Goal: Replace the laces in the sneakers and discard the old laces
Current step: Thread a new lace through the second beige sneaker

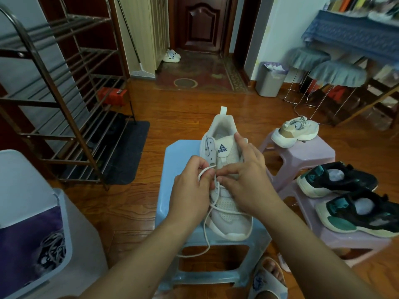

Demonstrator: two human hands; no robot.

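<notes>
On the blue stool [177, 156], toe toward its near edge, sits the white sneaker [226, 190], mid-lacing by my reading. The left hand [192, 188] has a pinching grip on a loop of the white lace [207, 225]; the right hand [246, 182] pinches beside it, steadying the tongue. Next: feed the tip through an upper eyelet.

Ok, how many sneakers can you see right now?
4. A white sneaker on the blue stool, another white one on the far pink stool, and two black sneakers at right. Others may be hidden.
</notes>
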